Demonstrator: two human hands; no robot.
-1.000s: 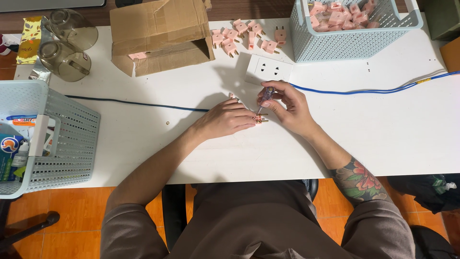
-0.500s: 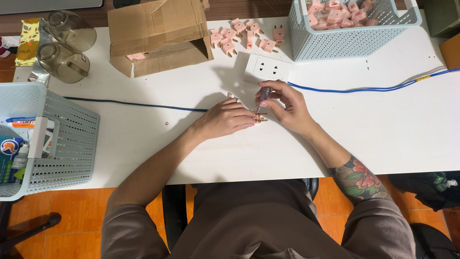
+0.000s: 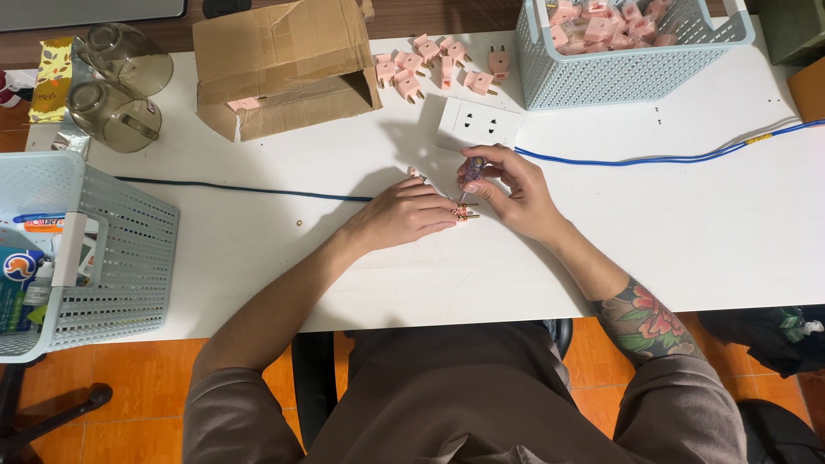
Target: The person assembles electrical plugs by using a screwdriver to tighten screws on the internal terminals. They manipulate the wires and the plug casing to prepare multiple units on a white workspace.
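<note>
Several pink plugs (image 3: 430, 60) beside box (image 3: 284, 69)

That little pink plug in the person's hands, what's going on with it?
A seated person is working on a small pink plug at a white table. The left hand pins it to the tabletop while the right hand stands a small screwdriver on it. Blue wires run off to both sides. More loose pink plugs lie behind by a cardboard box, and a basket holds more.
</note>
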